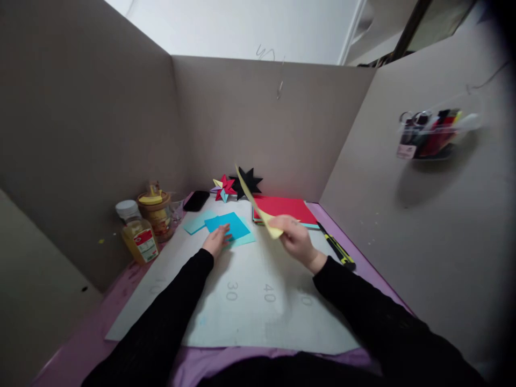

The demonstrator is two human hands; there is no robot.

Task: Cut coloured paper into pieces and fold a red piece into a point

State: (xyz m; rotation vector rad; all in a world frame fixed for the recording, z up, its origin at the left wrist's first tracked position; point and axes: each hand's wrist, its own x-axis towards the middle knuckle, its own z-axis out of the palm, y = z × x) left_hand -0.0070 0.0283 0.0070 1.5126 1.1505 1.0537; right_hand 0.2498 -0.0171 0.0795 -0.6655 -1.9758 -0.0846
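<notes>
My right hand (297, 236) is closed on the lower corner of a yellow paper sheet (253, 200), which stands up tilted above the white cutting mat (250, 306). My left hand (217, 239) lies flat with fingers stretched on the near edge of a blue paper square (229, 224) that tops a few lighter blue sheets (195, 221). A stack of coloured paper with a red sheet on top (284, 208) sits just behind my right hand.
A red-and-blue paper star (224, 187) and a black paper star (249, 181) stand at the back wall beside a black phone (196, 201). Jars and a yellow bottle (139, 236) crowd the left edge. A yellow-black utility knife (338, 250) lies right. A pen holder (433, 134) hangs on the cardboard wall.
</notes>
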